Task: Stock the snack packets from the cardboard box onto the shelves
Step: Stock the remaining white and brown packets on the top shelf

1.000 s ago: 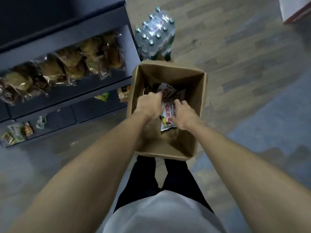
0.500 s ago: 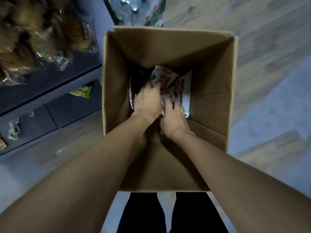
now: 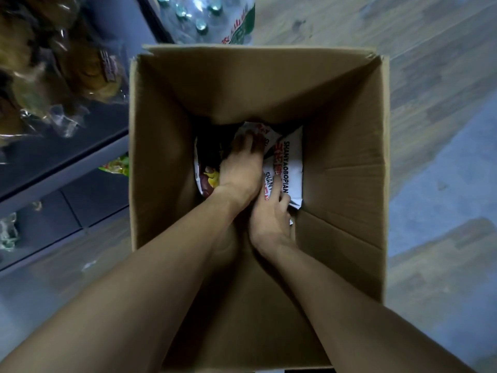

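- We are looking down at the wooden floor [image 3: 403,28], which is filling the right side and the strip under the shelves.
- The cardboard box [image 3: 347,146] is standing open on that floor and taking up most of our view, both our forearms reaching down into it.
- The dark shelves [image 3: 67,168] are running along our left, just beside the box, carrying clear-wrapped baked goods [image 3: 80,68] on the upper level and a small yellow-green packet [image 3: 117,166] lower down.
- A shrink-wrapped pack of water bottles [image 3: 212,20] is sitting on the floor just beyond the far wall of the box.
- The snack packets [image 3: 289,160], white with red and black print, are lying in a loose heap at the bottom of the box.
- Our left hand [image 3: 240,168] is lying palm-down on the heap, its fingertips pressing on the far packet; we cannot tell whether it is grasping anything.
- Our right hand [image 3: 270,211] is touching the near packets just beside the left wrist, fingers bending over their edge; whether they are pinching one, we cannot tell.
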`<state>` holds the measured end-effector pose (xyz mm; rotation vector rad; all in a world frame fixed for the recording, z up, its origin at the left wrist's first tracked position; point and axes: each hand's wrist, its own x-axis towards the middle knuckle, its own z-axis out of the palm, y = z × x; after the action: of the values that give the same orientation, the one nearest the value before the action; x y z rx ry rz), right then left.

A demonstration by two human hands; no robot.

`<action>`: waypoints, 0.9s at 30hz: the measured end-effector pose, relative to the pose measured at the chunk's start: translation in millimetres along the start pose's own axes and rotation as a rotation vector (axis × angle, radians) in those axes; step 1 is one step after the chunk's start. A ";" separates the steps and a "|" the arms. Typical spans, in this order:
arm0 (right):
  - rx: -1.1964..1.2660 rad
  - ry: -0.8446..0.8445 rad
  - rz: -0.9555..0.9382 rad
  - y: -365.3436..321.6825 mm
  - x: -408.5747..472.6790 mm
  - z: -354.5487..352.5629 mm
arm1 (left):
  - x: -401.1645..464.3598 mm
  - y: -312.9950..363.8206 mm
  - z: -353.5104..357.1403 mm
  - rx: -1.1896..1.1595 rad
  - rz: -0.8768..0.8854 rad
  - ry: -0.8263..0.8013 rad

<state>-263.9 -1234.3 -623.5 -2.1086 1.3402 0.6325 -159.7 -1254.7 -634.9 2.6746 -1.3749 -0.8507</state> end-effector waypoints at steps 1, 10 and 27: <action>-0.008 0.012 0.004 0.7 2.2 3.5 | 2.3 0.8 -1.0 0.002 -0.008 -0.006; -0.134 -0.102 -0.018 11.3 1.1 14.4 | 1.2 4.9 22.2 0.117 -0.058 0.026; 0.019 -0.413 0.091 15.2 -34.7 -13.0 | -15.4 -4.7 -14.9 0.063 -0.094 -0.148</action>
<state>-290.1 -1225.7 -594.5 -1.7817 1.2029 1.0241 -156.3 -1243.5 -616.3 2.7949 -1.3334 -1.0505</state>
